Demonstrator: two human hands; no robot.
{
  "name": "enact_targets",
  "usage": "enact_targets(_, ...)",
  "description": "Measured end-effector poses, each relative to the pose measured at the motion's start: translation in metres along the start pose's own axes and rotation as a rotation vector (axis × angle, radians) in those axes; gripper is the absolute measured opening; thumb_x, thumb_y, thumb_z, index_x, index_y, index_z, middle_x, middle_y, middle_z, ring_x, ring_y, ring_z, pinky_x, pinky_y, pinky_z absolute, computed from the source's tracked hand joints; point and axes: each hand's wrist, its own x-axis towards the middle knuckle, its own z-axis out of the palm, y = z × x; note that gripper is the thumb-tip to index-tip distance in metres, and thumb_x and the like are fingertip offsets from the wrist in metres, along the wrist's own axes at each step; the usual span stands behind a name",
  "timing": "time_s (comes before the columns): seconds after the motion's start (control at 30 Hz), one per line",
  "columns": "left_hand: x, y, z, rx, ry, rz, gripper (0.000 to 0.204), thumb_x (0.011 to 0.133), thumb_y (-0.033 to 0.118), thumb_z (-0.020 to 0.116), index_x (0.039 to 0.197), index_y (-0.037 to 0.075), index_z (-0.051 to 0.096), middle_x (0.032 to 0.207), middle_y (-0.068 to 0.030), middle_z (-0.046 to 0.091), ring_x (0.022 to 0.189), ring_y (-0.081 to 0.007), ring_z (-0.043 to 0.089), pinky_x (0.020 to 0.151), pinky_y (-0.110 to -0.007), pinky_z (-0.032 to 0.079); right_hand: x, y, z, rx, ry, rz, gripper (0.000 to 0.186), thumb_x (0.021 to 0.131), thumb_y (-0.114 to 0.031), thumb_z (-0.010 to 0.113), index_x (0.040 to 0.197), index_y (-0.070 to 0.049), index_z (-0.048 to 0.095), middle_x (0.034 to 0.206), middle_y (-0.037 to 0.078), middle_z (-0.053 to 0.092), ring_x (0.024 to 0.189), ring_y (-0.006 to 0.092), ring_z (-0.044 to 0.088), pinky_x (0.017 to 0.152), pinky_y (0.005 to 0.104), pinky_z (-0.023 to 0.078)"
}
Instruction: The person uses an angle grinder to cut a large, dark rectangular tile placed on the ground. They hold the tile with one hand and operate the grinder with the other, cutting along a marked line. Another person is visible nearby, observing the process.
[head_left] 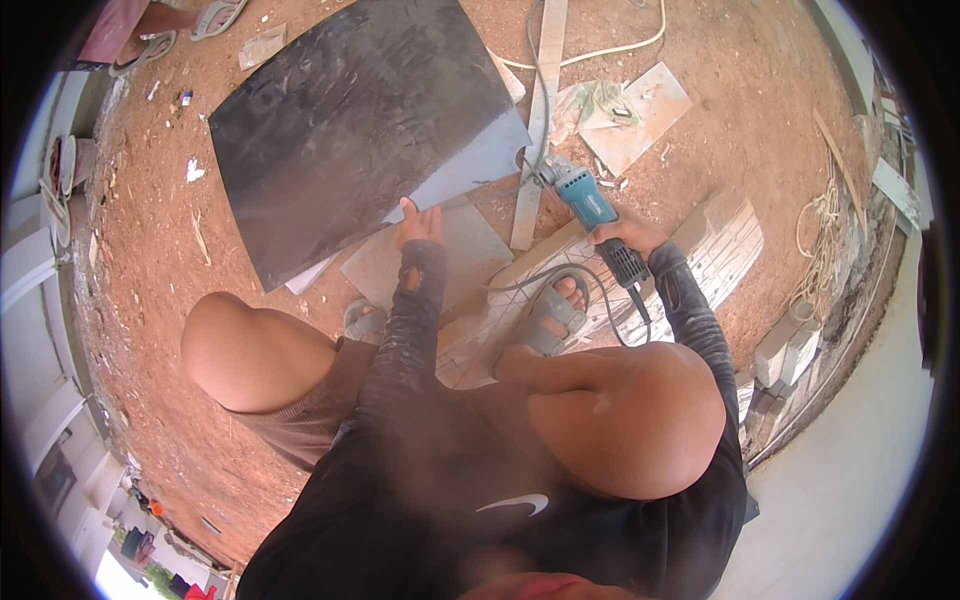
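Observation:
My right hand (630,235) grips the black rear body of a teal angle grinder (590,200). The grinder's metal head points up and left, by the right corner of a large dark slab (370,110). A notch shows at that corner, and the disc is mostly hidden. Dust covers the slab, apart from a lighter, cleaner strip near its right edge. At the slab's near edge rests my left hand (420,224), palm toward the slab, fingers apart and touching the edge. Under the slab's near side lies a grey tile (455,245). The grinder's cord (610,300) loops beside my right foot.
Reddish dirt ground (160,280) surrounds me. A long pale strip (540,120) runs beyond the slab. Right of it lies a dusty tile (640,118) with scraps. White blocks (725,250), a tangled rope (820,230) and bricks (790,355) are at right. Another person's sandalled foot (215,18) stands far left.

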Motion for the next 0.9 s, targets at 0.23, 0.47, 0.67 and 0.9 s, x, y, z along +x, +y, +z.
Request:
enact_targets(0.23, 0.001, -0.001, -0.001, -0.011, -0.028, 0.007, 0.068, 0.092, 0.035, 0.073, 0.133, -0.010, 0.043, 0.135, -0.0257, 0.054, 0.126, -0.0309, 0.057, 0.109, -0.038, 0.053, 0.001, -0.001, 0.001, 0.001, -0.026, -0.022, 0.062, 0.073, -0.015, 0.079, 0.127, 0.001, 0.055, 0.097, 0.006, 0.061, 0.079, 0.0156, 0.063, 0.071, 0.0299, 0.054)
enact_targets(0.47, 0.003, -0.001, -0.002, -0.020, -0.024, 0.020, 0.067, 0.093, 0.036, 0.072, 0.135, -0.008, 0.043, 0.136, -0.0252, 0.052, 0.127, -0.0314, 0.056, 0.109, -0.038, 0.053, -0.009, -0.009, 0.011, 0.000, -0.024, -0.067, 0.056, 0.072, -0.011, 0.078, 0.121, 0.003, 0.054, 0.092, 0.006, 0.060, 0.072, 0.0163, 0.064, 0.065, 0.0302, 0.056)
enact_targets(0.67, 0.000, -0.001, -0.002, -0.005, -0.035, 0.016, 0.066, 0.094, 0.036, 0.070, 0.136, -0.008, 0.044, 0.139, -0.0242, 0.052, 0.129, -0.0312, 0.055, 0.111, -0.038, 0.051, -0.008, 0.000, 0.010, 0.085, 0.011, 0.011, 0.057, 0.073, -0.013, 0.079, 0.123, 0.000, 0.056, 0.097, 0.006, 0.061, 0.079, 0.0153, 0.063, 0.069, 0.0299, 0.054)
enact_targets(0.9, 0.001, 0.000, -0.003, 0.000, -0.029, 0.011, 0.069, 0.092, 0.037, 0.072, 0.136, -0.008, 0.044, 0.138, -0.0238, 0.054, 0.129, -0.0310, 0.055, 0.111, -0.038, 0.051, -0.003, 0.010, 0.020, 0.198, 0.008, -0.069, 0.052, 0.073, -0.016, 0.079, 0.117, 0.001, 0.057, 0.089, 0.005, 0.061, 0.072, 0.0151, 0.062, 0.064, 0.0291, 0.054)
